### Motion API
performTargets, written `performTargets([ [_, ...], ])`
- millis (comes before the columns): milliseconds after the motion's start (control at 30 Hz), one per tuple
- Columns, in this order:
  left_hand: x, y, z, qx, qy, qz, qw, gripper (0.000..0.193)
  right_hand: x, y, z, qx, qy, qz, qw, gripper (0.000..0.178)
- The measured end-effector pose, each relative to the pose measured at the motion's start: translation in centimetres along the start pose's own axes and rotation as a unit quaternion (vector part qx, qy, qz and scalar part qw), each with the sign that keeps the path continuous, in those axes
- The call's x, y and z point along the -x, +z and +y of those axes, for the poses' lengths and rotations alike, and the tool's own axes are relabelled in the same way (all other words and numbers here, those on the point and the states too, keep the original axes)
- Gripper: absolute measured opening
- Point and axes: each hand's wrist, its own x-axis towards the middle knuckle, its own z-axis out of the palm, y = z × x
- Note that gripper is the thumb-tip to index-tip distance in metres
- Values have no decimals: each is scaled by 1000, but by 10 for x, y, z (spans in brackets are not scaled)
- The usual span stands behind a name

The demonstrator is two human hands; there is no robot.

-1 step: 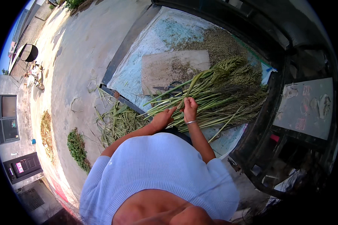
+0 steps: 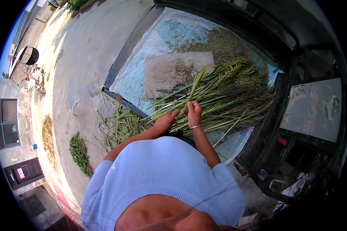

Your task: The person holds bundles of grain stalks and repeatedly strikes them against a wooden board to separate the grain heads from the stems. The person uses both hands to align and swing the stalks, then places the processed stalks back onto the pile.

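A thick bundle of green stalks with seed heads (image 2: 227, 96) lies across a pale blue sheet (image 2: 135, 81) in front of me. My right hand (image 2: 194, 111), a bracelet on its wrist, is closed around a single stalk with a long leaf (image 2: 198, 79) at the bundle's near end. Just to the left, my left hand (image 2: 166, 120) grips the cut ends of the stalks. Black-handled scissors (image 2: 177, 91) lie just beyond my hands on a flat brown board (image 2: 169, 67).
Stripped green leaves (image 2: 119, 125) are piled on the concrete at the sheet's left edge. A clump of green plants (image 2: 79, 152) lies further left. Loose seed chaff (image 2: 223, 42) covers the sheet's far part. A dark frame (image 2: 281, 104) curves along the right.
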Motion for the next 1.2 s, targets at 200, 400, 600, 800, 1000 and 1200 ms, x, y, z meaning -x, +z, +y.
performTargets([
  [200,-10,17,-11,17,18,-32,999,26,31,17,-35,0,-44,-85,995,12],
  [400,-2,27,-15,131,-36,-48,990,12,53,28,-57,-139,41,-144,979,14],
  [600,4,45,-30,376,-34,-40,925,9,80,38,-68,-161,72,-250,952,15],
  [800,-5,-13,22,128,16,30,991,22,33,3,-41,-29,-27,2,999,28],
  [1000,-9,-8,18,165,4,86,983,19,-13,-29,9,-186,245,79,948,30],
  [1200,-7,-5,14,268,30,192,944,24,-33,1,28,-324,229,123,910,22],
])
